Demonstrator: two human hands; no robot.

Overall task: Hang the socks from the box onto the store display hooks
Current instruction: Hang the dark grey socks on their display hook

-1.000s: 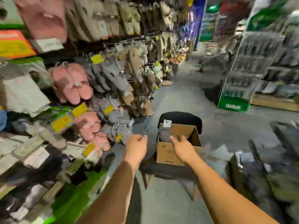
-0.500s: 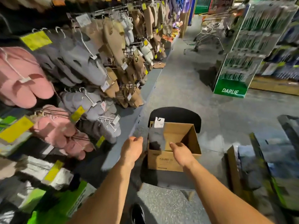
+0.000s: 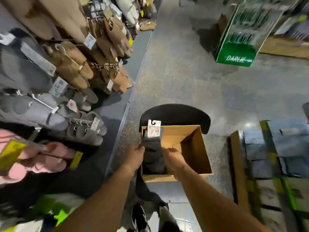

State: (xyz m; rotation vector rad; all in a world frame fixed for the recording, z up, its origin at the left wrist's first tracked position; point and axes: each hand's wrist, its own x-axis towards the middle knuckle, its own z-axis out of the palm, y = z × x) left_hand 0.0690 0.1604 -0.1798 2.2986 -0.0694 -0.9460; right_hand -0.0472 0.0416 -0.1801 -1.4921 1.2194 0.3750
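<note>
Socks [image 3: 153,153], a dark grey bundle with a white card header and hook tab sticking up, stand at the left end of an open cardboard box [image 3: 195,148], which rests on a black chair [image 3: 175,113] in the shop aisle. Left hand [image 3: 133,159] is at the outer left edge of the box with its fingers curled against the side of the dark bundle; whether it truly grips the fabric I cannot tell, since the fingertips are hidden. Right hand [image 3: 173,159] reaches into the box just beside the bundle, fingers curled downward over its right side, and its hold is likewise hidden. The rest of the box interior shows bare cardboard. To the left, the display rack [image 3: 102,65] is crowded with hanging slippers: tan pairs [image 3: 75,64] higher up, grey pairs [image 3: 83,129] nearer the box, pink ones [image 3: 45,158] at the lower left, many with white price tags and yellow labels. A green "DARLIE" floor stand [image 3: 237,54] sits well apart across the grey floor, and stacked cartons [image 3: 267,164] line the right side near the chair.
</note>
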